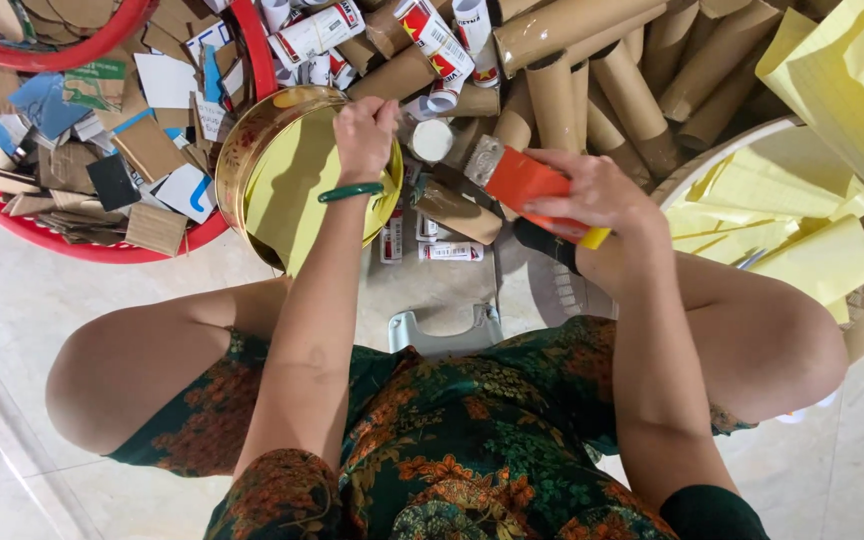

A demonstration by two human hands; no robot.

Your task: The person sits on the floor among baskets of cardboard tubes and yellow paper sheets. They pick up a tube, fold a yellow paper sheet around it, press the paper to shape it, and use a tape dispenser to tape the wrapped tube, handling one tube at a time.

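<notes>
Your right hand (pixel 597 192) fingers wrap the orange scraper (pixel 524 180), blade by a cardboard tube (pixel 457 212) btwn your knees. Left hand (pixel 364 135) pinches closed at the gold tin (pixel 252 150) rim. Keep tube steady, blade flat, strokes short.

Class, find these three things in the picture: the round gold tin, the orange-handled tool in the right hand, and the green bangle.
Round gold tin (pixel 252 135), head view: on its bare left rim.
Orange-handled tool (pixel 522 180), head view: on the orange handle, left of the fingers.
Green bangle (pixel 350 192), head view: on the band across the left wrist.
</notes>
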